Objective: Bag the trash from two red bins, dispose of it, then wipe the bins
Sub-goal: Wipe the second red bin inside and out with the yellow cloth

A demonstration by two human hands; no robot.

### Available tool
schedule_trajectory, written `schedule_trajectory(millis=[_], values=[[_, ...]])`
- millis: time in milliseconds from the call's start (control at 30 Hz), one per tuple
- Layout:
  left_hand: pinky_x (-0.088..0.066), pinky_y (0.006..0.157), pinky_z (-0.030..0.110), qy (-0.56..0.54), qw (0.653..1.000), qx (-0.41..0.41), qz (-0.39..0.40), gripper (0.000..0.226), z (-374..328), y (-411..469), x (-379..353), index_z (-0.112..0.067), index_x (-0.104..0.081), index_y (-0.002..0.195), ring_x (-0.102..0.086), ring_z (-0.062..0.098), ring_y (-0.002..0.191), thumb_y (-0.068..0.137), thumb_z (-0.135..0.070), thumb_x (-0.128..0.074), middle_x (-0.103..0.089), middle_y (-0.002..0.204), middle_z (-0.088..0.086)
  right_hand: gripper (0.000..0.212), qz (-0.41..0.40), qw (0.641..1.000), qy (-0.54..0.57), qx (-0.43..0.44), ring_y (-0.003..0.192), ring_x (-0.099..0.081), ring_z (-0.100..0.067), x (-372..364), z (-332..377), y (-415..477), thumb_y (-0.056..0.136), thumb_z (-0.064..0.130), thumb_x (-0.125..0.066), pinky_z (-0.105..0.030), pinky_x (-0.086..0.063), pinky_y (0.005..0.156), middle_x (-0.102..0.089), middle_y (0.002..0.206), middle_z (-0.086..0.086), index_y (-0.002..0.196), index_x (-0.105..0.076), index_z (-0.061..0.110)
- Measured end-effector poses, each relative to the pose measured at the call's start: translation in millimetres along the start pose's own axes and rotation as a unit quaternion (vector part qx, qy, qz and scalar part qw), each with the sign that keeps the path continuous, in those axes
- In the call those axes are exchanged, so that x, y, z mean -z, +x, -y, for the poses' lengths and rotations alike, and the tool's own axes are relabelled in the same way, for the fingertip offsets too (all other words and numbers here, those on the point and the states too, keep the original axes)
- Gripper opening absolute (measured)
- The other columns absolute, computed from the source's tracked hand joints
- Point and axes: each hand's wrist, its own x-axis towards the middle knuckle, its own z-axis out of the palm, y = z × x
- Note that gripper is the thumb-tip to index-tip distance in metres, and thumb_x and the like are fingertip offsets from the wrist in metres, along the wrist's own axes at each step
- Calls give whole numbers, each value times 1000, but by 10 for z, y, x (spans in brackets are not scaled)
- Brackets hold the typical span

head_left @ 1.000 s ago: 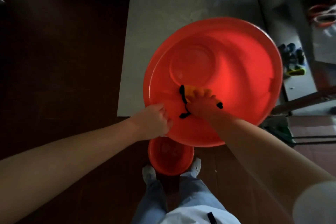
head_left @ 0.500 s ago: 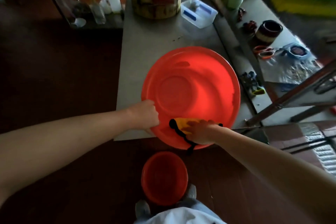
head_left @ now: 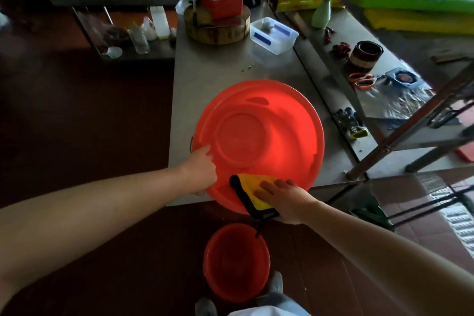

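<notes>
The large red bin [head_left: 259, 136] was seen standing on the steel tabletop [head_left: 205, 79], its near edge overhanging the floor, where the smaller red bin [head_left: 237, 261] stood just by the person's feet. The large bin's left near rim was gripped by the left hand [head_left: 202, 174], one finger laid along the plastic, while a yellow cloth [head_left: 252, 187] edged in black was pressed onto the near rim under the flat fingers of the right hand [head_left: 284, 200]; the thumb was hidden. For a clean wipe, the bin would best be kept steadied at the rim and turned in stages, so that the cloth could be carried round the whole lip. Against a second earlier, the cloth had been drawn from the inner wall out to the rim.
</notes>
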Motion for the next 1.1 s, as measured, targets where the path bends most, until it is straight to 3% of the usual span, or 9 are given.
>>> schedule_trajectory(millis=[167,300,433,533,600,767,833,933,1100], values=[[-38,101,42,-205,976,47,-62,62,-826,248,-87,-7,-53,132,-57,33,115,96,-57,-49,-62,126,14,79,-23,999,31,-14,134,-43,-38,1,39,46,91,60,-56,-48,-38,106,-26,162,-3,158,-20,35],[-47,86,36,-148,979,43,-135,44,-874,358,-160,-13,-62,115,-67,28,97,100,-49,-40,-72,109,8,79,-10,999,29,-23,138,-40,-36,-36,-26,-6,92,66,-51,-47,-38,108,-22,165,-1,158,-19,37],[-43,95,38,-138,983,2,-118,33,-637,288,-255,-14,-61,121,-65,30,104,102,-35,-45,-69,115,9,76,4,1000,-10,-14,137,-40,-33,79,-206,-55,89,66,-54,-46,-37,108,-28,162,0,154,-29,37],[-47,91,32,-71,984,39,-161,19,-304,126,-255,-24,-71,105,-69,20,91,93,-22,-56,-74,98,-3,71,10,998,-58,-20,131,-44,-32,193,-318,-80,85,62,-60,-44,-37,104,-35,154,1,148,-37,38],[-43,98,36,-67,987,53,-133,26,-262,148,-286,-21,-67,114,-67,23,99,97,-17,-48,-73,105,0,72,11,997,-70,-20,130,-44,-32,238,-333,-71,85,58,-64,-44,-38,104,-37,153,1,148,-38,37],[-38,97,40,-166,982,58,-73,58,-604,344,-144,-16,-55,132,-59,32,113,95,-61,-48,-66,119,10,75,17,997,-76,-7,134,-40,-33,285,-309,-8,85,57,-66,-46,-36,108,-32,156,2,151,-35,37],[-41,91,39,-205,973,54,-93,61,-768,426,-156,-15,-53,133,-61,33,110,96,-64,-44,-65,119,12,76,24,998,-58,-11,135,-39,-33,259,-347,2,85,62,-64,-46,-36,108,-31,157,3,151,-35,39],[-41,81,37,-205,971,44,-116,60,-883,525,-186,-11,-55,126,-66,33,101,99,-62,-41,-69,111,13,89,64,997,4,-43,139,-35,-31,242,-389,26,73,85,-55,-48,-34,108,-31,157,4,148,-39,40],[-40,82,36,-166,981,21,-103,57,-889,579,-181,-11,-58,121,-67,30,101,98,-61,-43,-70,111,9,141,94,975,156,-126,146,-20,-32,221,-143,278,40,112,-5,-53,-28,110,-25,159,8,148,-39,29]])
